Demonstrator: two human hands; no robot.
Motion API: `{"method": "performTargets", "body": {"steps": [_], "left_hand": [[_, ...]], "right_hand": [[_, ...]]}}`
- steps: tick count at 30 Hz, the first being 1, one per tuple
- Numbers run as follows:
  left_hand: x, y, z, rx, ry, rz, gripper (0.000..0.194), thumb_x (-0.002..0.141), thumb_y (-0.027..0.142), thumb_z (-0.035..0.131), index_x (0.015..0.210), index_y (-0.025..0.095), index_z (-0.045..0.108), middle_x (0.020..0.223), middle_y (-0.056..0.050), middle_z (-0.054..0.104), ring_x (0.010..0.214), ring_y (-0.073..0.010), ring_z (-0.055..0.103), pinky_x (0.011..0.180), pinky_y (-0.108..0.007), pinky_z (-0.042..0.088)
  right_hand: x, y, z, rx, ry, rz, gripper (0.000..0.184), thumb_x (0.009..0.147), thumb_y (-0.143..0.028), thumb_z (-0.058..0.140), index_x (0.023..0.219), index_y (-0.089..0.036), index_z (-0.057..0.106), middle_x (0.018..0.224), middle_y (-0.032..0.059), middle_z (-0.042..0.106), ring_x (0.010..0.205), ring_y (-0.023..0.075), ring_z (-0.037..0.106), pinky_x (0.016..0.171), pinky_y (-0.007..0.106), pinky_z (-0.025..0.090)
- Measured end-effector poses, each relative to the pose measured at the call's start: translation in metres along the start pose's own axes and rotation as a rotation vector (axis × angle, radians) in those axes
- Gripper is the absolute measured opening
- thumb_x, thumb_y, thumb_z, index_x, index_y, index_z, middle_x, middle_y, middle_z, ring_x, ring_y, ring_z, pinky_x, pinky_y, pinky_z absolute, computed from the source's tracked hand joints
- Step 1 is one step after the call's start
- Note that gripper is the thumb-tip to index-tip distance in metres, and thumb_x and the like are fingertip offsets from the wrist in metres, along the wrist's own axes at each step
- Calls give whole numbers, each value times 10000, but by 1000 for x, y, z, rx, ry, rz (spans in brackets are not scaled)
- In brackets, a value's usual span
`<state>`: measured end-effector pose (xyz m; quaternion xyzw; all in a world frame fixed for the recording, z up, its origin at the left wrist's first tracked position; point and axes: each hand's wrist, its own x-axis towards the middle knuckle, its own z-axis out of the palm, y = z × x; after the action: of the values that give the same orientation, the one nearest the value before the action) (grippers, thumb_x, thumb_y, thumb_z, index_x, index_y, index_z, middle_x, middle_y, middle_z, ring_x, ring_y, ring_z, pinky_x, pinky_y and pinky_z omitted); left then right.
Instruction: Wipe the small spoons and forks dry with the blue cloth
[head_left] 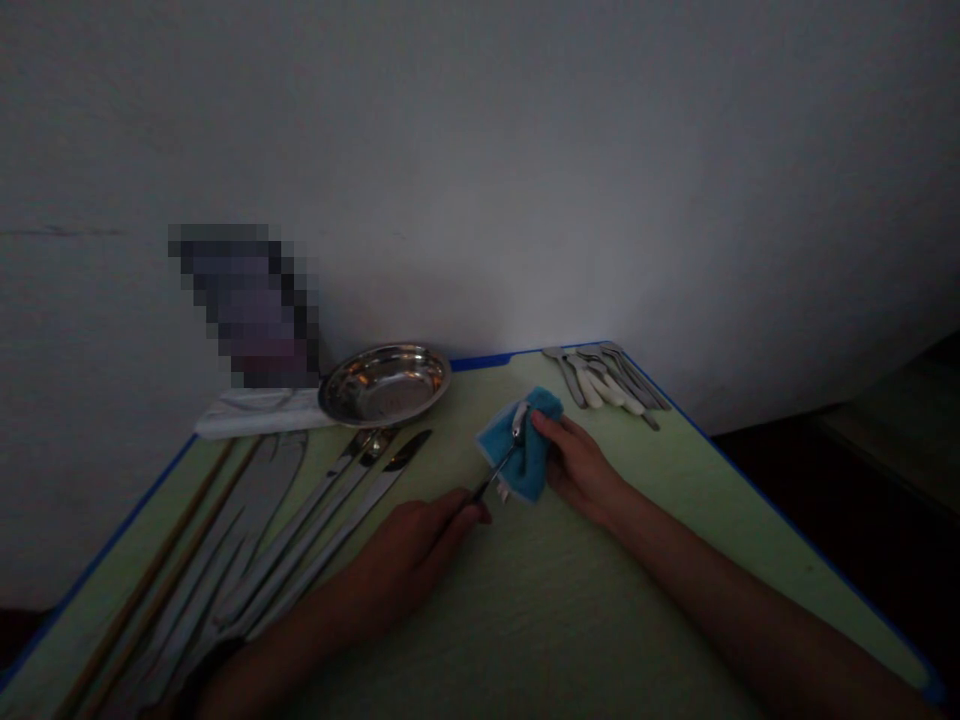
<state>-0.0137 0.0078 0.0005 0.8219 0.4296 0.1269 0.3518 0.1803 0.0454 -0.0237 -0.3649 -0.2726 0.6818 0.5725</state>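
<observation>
The left hand (pixel 431 537), at the lower centre of the frame, has its fingers closed around the handle of a spoon-like utensil (pixel 496 469). The utensil slants up to the right, its bright head at the centre of the frame, against a blue cloth (pixel 541 482). The right hand (pixel 579 462), right of centre, pinches the cloth, thumb uppermost, beside that head. Both hands are above a pale green table (pixel 540 590) with blue edging. A shiny metal bowl (pixel 385 388) sits left of centre; long knives (pixel 409 452) lie below it. Assorted cutlery (pixel 611 385) lies at the table's far right corner. Lighting is dim; the utensil's exact type is unconfirmed.
</observation>
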Motion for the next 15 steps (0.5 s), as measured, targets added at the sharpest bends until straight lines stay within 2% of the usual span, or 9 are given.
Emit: {"method": "performTargets", "body": {"steps": [6,9,15], "left_hand": [[1,0,0,-66,37,-1,266,901,319,333,893,225,582,853,6,645,807,-175,595,734,-263,416],[1,0,2,-113,72,4,271,904,319,328,898,231,585,845,14,643,789,-171,590,721,-253,418],[0,-1,5,-218,173,-116,311,906,379,316,943,226,585,662,38,539,651,-142,535,616,-227,415]], "right_hand": [[6,4,-4,123,36,-17,133,748,-283,584,830,-179,601,750,-13,664,681,112,611,713,259,487],[9,1,-8,236,17,73,150,814,-274,487,831,-177,601,718,-9,669,652,117,616,693,267,494],[11,-1,-12,305,-48,124,226,856,-283,397,842,-182,599,681,-6,670,607,112,613,599,244,492]]}}
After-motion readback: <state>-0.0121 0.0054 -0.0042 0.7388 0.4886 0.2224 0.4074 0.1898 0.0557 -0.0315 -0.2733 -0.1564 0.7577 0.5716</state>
